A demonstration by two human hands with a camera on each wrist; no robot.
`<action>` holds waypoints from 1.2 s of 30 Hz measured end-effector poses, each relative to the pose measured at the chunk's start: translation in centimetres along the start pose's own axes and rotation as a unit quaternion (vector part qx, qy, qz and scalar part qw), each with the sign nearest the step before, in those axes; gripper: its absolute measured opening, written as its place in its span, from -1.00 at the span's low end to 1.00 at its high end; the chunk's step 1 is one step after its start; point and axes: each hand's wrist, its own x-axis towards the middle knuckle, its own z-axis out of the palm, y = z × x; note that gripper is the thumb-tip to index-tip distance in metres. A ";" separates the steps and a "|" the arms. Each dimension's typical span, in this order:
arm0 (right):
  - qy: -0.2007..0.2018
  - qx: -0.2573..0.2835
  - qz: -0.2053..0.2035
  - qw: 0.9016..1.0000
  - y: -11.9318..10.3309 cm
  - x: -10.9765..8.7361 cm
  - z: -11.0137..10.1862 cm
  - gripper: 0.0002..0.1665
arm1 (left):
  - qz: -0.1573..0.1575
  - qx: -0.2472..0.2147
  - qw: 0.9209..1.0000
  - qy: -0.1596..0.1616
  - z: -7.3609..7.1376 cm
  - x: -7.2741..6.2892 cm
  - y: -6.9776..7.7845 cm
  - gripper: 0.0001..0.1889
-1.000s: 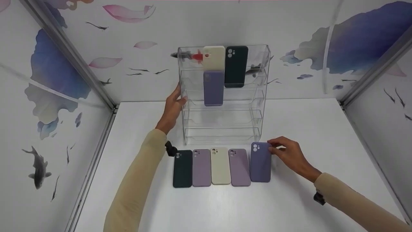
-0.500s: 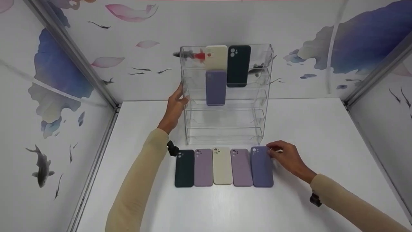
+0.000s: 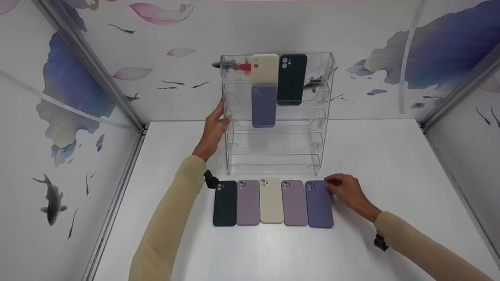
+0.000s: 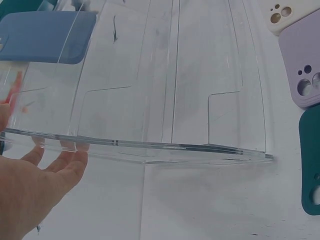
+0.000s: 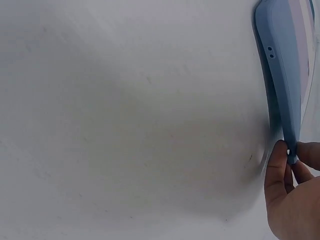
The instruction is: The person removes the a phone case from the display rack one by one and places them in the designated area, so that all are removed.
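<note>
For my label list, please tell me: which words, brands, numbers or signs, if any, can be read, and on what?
None can be read.
The phone cases and clear rack show no lettering.
The back wall carries only painted pictures.
The black wrist devices are too small to tell.

White table [image 3: 250,253], fish-patterned walls [image 3: 218,35]

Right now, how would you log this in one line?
left hand: grips side of clear rack | right hand: pinches corner of blue-violet case | on table: four other cases | in rack: three cases
</note>
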 end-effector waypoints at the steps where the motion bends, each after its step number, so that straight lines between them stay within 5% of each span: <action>1: -0.002 0.002 0.003 1.000 0.0 0.0 0.0 -0.72 | 0.001 -0.001 1.000 0.000 0.0 0.0 0.0 -0.25; 36: -0.023 -0.006 0.027 0.999 -1.5 1.5 1.3 -0.74 | -0.007 -0.006 1.000 -0.004 0.0 0.2 -0.1 -0.24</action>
